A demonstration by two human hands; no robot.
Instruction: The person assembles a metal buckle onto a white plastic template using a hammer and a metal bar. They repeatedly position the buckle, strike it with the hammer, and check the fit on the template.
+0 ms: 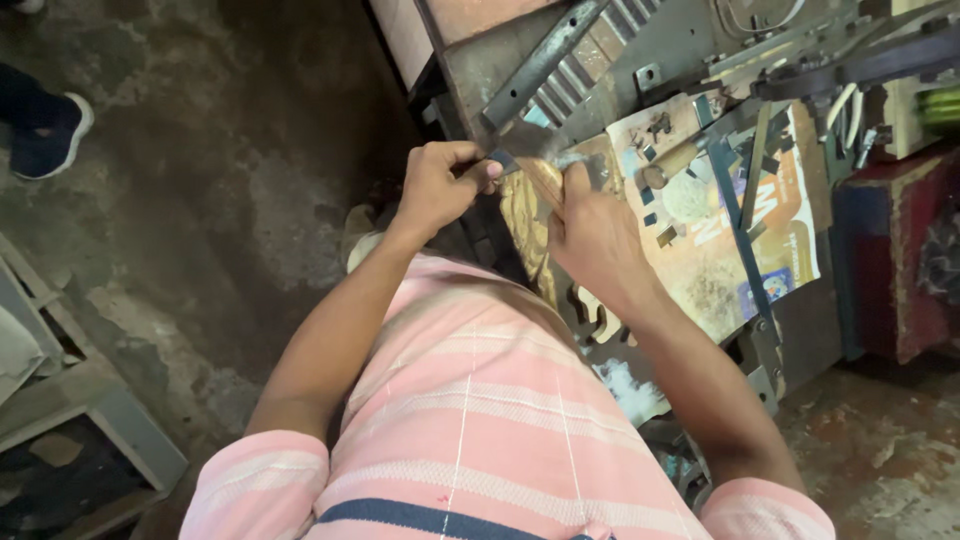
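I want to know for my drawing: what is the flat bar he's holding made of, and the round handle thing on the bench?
The flat bar looks like bare metal: grey, dull, with a worn sheen. The round handle looks like unpainted wood, tan and matte, though it is too small to be sure. Both hands, left and right, are closed around the bar.

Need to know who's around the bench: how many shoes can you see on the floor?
1. A dark shoe with a white sole stands on the concrete floor at the far left edge, away from both hands. Another foot may be hidden outside the view.
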